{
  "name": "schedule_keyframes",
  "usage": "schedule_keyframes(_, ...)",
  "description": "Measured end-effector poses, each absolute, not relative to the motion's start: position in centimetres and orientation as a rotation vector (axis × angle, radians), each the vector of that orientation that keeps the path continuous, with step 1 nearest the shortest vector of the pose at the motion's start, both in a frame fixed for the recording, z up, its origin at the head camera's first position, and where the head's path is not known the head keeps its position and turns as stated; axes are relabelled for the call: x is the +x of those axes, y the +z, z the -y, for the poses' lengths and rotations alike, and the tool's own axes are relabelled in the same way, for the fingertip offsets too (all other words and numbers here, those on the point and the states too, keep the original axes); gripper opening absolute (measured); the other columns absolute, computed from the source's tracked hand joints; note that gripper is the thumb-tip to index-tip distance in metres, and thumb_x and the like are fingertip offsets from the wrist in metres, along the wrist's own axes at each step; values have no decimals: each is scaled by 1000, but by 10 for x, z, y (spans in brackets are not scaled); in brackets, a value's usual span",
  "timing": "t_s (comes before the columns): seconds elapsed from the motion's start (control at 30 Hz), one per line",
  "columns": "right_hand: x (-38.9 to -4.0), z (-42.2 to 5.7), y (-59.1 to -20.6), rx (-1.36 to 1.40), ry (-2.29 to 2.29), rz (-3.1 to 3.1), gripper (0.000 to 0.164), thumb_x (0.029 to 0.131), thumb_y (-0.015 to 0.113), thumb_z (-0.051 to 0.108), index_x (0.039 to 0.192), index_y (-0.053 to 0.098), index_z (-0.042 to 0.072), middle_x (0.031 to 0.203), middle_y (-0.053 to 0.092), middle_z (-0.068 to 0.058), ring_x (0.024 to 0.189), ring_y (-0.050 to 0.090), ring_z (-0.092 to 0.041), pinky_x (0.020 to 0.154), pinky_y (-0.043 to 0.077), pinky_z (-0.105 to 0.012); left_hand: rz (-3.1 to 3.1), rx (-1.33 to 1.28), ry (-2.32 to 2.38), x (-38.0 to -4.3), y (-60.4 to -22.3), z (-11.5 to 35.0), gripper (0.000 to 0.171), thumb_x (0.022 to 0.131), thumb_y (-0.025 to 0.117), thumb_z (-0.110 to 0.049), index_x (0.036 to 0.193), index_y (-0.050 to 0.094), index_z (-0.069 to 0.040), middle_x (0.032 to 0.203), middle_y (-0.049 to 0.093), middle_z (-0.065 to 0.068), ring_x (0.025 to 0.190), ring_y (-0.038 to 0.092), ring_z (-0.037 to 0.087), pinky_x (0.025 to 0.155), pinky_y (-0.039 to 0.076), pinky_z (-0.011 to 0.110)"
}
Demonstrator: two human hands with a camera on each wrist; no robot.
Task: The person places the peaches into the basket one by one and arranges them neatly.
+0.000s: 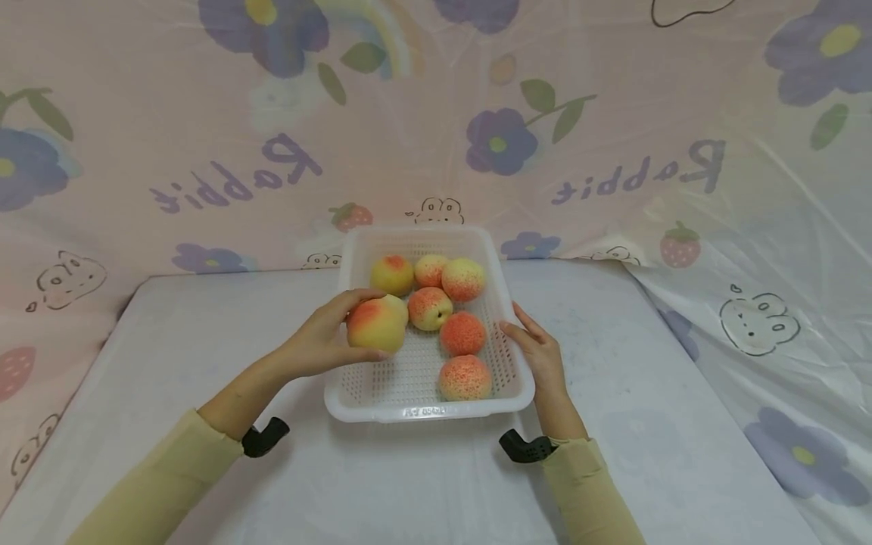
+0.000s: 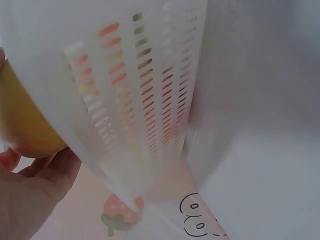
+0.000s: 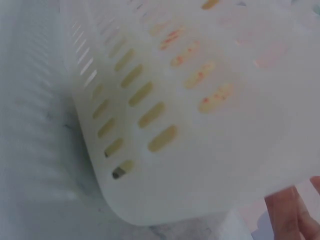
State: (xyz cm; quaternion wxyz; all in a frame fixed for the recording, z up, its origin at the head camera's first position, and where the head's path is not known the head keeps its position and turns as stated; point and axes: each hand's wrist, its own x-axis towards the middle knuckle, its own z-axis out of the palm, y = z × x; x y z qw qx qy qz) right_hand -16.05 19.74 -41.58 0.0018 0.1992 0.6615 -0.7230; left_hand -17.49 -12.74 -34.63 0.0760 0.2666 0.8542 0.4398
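My left hand (image 1: 320, 337) holds a yellow peach with a red blush (image 1: 373, 327) over the left side of a white plastic basket (image 1: 429, 412), thumb below and fingers over its far side. The left wrist view shows this hand (image 2: 35, 190) under the peach (image 2: 27, 120), beside the basket's slotted wall (image 2: 115, 165). At the basket's right rim, my right hand (image 1: 541, 356) grips the edge, its thumb at the top and the other fingers outside. Several more peaches lie inside, among them a red one (image 1: 463, 333) and a speckled one (image 1: 465, 378) near the front.
The basket stands on a table with a white cover (image 1: 259, 484). Behind it hangs a pale printed cloth (image 1: 409, 151) with flowers and rabbits, close to the basket's far end. A black wrist device (image 1: 266, 437) sits at each sleeve.
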Motion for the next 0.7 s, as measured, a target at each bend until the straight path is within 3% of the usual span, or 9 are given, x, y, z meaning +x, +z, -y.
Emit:
schedule_keyframes(0.2, -160, -197, -416, 640, -2288, -2061, 56, 81, 77, 33, 133, 57, 34, 112, 70, 3, 95, 68, -14, 78, 56, -29, -2534, 902, 1242, -179, -349, 118, 79, 74, 83, -29, 138, 43, -10, 138, 48, 10, 120, 51, 26, 100, 44, 48)
schedule_keyframes(0.7, -160, -198, -416, 621, -2281, -2074, 56, 81, 77, 35, 133, 56, 34, 108, 70, 5, 93, 68, -12, 77, 57, -29, -2506, 1007, 1162, -186, -359, 107, 74, 70, 86, -26, 130, 48, -8, 130, 53, 5, 120, 50, 24, 103, 42, 46)
